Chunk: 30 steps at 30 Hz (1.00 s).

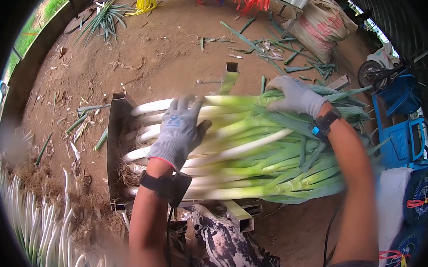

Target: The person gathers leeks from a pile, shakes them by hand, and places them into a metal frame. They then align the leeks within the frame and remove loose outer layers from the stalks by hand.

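A thick layer of long green onions (236, 171) lies crosswise before me, white stems to the left and green leaves to the right. Their roots rest near the upright dark metal end plate (114, 152) of a stand. My left hand (179, 124), in a grey glove, lies over the white stems with its fingers spread and the thumb apart. Farther right, my gloved right hand (293, 95) curls its fingers round the green part of a green onion at the far edge of the layer. Its palm side is partly hidden.
More green onions (44, 226) lie at the lower left. Metal posts of the stand (230, 79) stick out on the far and near sides. A woven sack (323, 28), cut leaves (299, 68) and coloured ties (250, 0) are beyond. A blue cart (400, 138) stands right.
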Tool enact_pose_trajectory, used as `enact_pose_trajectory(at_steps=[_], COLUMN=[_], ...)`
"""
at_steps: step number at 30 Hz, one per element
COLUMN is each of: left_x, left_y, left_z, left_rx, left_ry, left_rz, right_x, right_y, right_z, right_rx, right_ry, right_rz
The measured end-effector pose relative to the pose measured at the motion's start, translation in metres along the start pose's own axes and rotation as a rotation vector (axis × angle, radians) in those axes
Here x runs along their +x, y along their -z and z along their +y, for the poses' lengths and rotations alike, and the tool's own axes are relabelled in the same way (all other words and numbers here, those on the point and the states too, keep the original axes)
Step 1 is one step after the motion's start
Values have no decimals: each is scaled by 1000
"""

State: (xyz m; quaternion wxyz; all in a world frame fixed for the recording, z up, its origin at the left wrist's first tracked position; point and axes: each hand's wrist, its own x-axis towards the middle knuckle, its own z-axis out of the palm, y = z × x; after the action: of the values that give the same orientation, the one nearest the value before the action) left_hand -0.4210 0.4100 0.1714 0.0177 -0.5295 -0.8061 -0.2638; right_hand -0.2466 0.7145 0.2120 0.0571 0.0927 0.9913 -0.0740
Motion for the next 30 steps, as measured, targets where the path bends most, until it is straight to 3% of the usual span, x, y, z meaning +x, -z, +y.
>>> enact_pose_trajectory(at_steps=[3,9,13,15,17,19,22,23,25,27,29,30], left_x=[-6,-11,-17,-27,-33,-32,-41,-50,-64,-78,-62,-80], left_y=[-11,-7,-17,-14,15,38,45,45,35,60,102,73], left_z=[23,35,12,-4,-18,-37,-78,-94,-122,-123,-87,-133], left_rx=[-119,-110,-110,-87,-45,-78,-210,-318,-181,-1466,-1232,-693], left_ry=[-46,-60,-68,-57,39,183,213,189,211,901,1107,556], left_rz=[-221,-389,-383,-282,-394,-573,-630,-561,-421,28,-8,-41], right_x=[-2,-16,-39,-57,-75,-93,-115,-119,-123,-120,-111,-109], right_y=[48,59,60,80,102,128,154,155,155,133,96,70], right_z=[-38,-58,-70,-71,-70,-73,-78,-78,-73,-72,-74,-81], right_rx=[24,220,270,296,235,179,173,165,152,164,195,126], right_ry=[-175,-106,-109,-131,-20,-37,-150,-126,-70,-15,55,67], right_rz=[-152,-158,-151,-108,-24,35,113,103,82,12,-86,-128])
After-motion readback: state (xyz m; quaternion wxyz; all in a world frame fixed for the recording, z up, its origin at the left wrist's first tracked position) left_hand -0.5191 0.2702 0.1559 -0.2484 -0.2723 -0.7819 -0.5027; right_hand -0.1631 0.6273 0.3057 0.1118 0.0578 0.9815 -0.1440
